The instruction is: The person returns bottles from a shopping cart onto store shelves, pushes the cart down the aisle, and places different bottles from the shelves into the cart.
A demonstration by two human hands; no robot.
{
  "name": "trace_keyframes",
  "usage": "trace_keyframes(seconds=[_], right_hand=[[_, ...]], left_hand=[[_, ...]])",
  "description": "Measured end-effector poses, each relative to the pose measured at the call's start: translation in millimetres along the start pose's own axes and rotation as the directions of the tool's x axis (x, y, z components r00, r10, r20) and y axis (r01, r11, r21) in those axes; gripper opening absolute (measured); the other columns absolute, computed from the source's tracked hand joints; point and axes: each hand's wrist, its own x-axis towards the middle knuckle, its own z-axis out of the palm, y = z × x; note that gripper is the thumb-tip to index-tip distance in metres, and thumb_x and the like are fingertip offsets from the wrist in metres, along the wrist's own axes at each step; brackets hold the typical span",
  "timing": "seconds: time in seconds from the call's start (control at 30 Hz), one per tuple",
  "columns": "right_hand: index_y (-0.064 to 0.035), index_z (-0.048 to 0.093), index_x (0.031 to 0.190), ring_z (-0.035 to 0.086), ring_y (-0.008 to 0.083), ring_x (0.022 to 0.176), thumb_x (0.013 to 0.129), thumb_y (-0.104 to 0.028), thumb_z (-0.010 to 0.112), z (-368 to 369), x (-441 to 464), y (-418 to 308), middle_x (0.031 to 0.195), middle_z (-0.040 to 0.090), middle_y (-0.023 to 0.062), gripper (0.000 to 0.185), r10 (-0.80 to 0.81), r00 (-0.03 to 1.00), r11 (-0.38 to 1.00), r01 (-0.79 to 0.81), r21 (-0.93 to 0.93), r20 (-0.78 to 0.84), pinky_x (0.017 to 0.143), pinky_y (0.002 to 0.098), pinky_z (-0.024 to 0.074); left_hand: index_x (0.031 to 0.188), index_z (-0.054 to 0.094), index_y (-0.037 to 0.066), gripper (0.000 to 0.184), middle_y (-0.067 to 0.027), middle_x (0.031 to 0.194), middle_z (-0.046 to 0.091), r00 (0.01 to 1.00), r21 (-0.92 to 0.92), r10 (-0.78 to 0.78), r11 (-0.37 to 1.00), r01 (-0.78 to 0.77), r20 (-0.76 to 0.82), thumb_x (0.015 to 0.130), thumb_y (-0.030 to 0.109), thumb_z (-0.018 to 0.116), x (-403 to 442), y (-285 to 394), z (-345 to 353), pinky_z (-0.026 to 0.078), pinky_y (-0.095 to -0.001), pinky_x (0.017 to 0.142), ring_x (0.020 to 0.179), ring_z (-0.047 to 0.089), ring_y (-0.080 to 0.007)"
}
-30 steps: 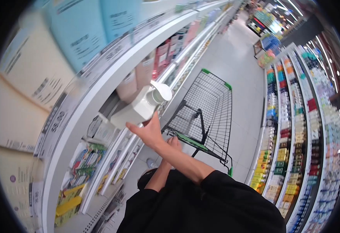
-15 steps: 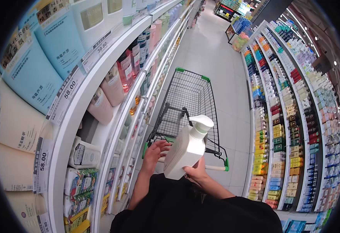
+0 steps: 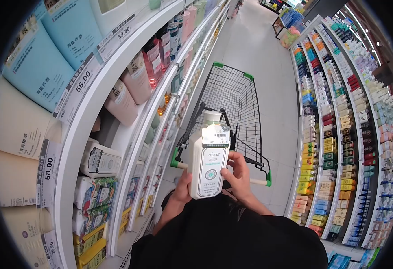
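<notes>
Before the near edge of the green-cornered black wire cart (image 3: 234, 94), the left hand (image 3: 183, 189) holds the left side of the white angular plastic bottle (image 3: 209, 166), fingers curled; the right hand (image 3: 239, 178) grips its right edge, thumb on its front.

We hold our left hand (image 3: 183, 190) and right hand (image 3: 238, 178) close together before our torso (image 3: 232, 237). Our right thumb (image 3: 227, 175) points inward.

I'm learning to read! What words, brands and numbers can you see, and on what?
"abos": white bottle
"58.00": two price tags
"39.80": top price tag
"26.80": bottom price tag
"海盐芦荟": blue packs
Other print is too small or blurred to read surely.
</notes>
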Motion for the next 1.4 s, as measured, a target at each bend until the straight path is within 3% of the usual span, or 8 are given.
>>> trace_keyframes(seconds=[0.13, 0.37, 0.47, 0.53, 0.67, 0.83, 1.13, 1.4], right_hand=[[-0.0008, 0.035, 0.145, 0.048, 0.0231, 0.129, 0.093, -0.024, 0.066, 18.7, 4.2, -20.4, 0.137, 0.053, 0.0145, 0.065, 0.137, 0.984, 0.888, -0.173, 0.425, 0.114, 0.106, 0.0403, 0.0389], [-0.0005, 0.024, 0.152, 0.044, 0.0246, 0.136, 0.094, -0.013, 0.063, 19.1, 5.8, -17.0, 0.148, 0.045, 0.0176, 0.071, 0.126, 0.983, 0.899, -0.17, 0.403, 0.133, 0.111, 0.0409, 0.0354], [0.0004, 0.025, 0.152, 0.044, 0.026, 0.136, 0.094, -0.015, 0.064, 18.1, 2.8, -19.2, 0.15, 0.043, 0.0168, 0.072, 0.054, 0.998, 0.951, -0.06, 0.303, 0.029, 0.112, 0.0413, 0.0346], [0.0001, 0.026, 0.152, 0.044, 0.027, 0.136, 0.093, -0.019, 0.065, 23.9, 1.9, -16.9, 0.149, 0.043, 0.0164, 0.073, 0.038, 0.999, 0.923, -0.038, 0.382, 0.008, 0.113, 0.042, 0.0344], [-0.0016, 0.025, 0.152, 0.044, 0.031, 0.137, 0.092, -0.035, 0.068, 12.2, -5.4, 8.3, 0.147, 0.044, 0.0169, 0.081, 0.183, 0.973, 0.717, -0.228, 0.659, 0.138, 0.113, 0.0457, 0.0349], [-0.0024, 0.029, 0.152, 0.049, 0.0392, 0.132, 0.094, -0.069, 0.042, 6.0, 6.2, 4.4, 0.149, 0.041, 0.024, 0.089, 0.085, 0.962, 0.408, -0.272, 0.871, 0.261, 0.11, 0.0524, 0.0414], [-0.0026, 0.026, 0.152, 0.045, 0.0338, 0.134, 0.089, -0.044, 0.065, 6.1, -3.5, 1.5, 0.147, 0.043, 0.0171, 0.085, 0.24, 0.932, 0.581, -0.361, 0.73, 0.27, 0.112, 0.0491, 0.037], [-0.0047, 0.031, 0.148, 0.047, 0.0246, 0.131, 0.077, -0.022, 0.084, -16.4, -6.3, 12.8, 0.139, 0.049, 0.0109, 0.091, 0.384, 0.91, 0.751, -0.408, 0.519, 0.159, 0.111, 0.0424, 0.036]], left_hand=[[0.154, 0.028, 0.003, 0.083, -0.0182, 0.149, 0.045, 0.999, -0.067, -0.031, 0.997, 0.031, 0.009, 0.097, 0.062, 0.039, -3.2, -7.9, -6.5, 0.043, -0.0473, 0.109, 0.134, 0.049, -0.0318], [0.149, 0.036, -0.001, 0.079, -0.0166, 0.139, 0.055, 0.999, -0.199, -0.005, 0.98, 0.011, 0.032, 0.097, 0.057, 0.047, -1.4, 1.7, -0.7, 0.05, -0.0405, 0.102, 0.123, 0.059, -0.0256], [0.15, 0.033, -0.002, 0.079, -0.0156, 0.14, 0.053, 0.999, 0.077, 0.033, 0.997, -0.032, -0.009, 0.097, 0.051, 0.054, -0.8, 12.1, 2.5, 0.044, -0.0389, 0.106, 0.128, 0.054, -0.0258], [0.153, 0.027, -0.002, 0.082, -0.015, 0.144, 0.047, 0.992, 0.587, 0.122, 0.804, -0.095, -0.007, 0.096, 0.045, 0.06, 2.9, 36.0, 32.3, 0.035, -0.0376, 0.11, 0.134, 0.046, -0.0268], [0.153, 0.035, 0.001, 0.076, -0.0181, 0.143, 0.042, 0.975, 0.852, 0.171, 0.481, -0.207, 0.14, 0.093, 0.042, 0.061, -1.3, 58.2, 63.4, 0.029, -0.042, 0.113, 0.134, 0.04, -0.0299], [0.146, 0.047, 0.002, 0.068, -0.0194, 0.141, 0.043, 0.983, 0.797, 0.092, 0.577, -0.181, 0.157, 0.091, 0.039, 0.062, -12.5, 74.5, 69.0, 0.042, -0.0395, 0.102, 0.125, 0.049, -0.0292], [0.154, 0.027, -0.002, 0.09, -0.0189, 0.15, 0.035, 0.985, 0.9, 0.16, 0.419, -0.122, 0.059, 0.086, 0.033, 0.073, -6.4, 38.6, 58.5, 0.036, -0.0413, 0.11, 0.134, 0.042, -0.0294], [0.154, 0.018, -0.008, 0.087, -0.0227, 0.154, 0.033, 0.999, 0.722, -0.002, 0.691, 0.025, -0.033, 0.09, 0.027, 0.066, 18.5, 10.1, 44.9, 0.025, -0.0401, 0.117, 0.145, 0.032, -0.0284]])
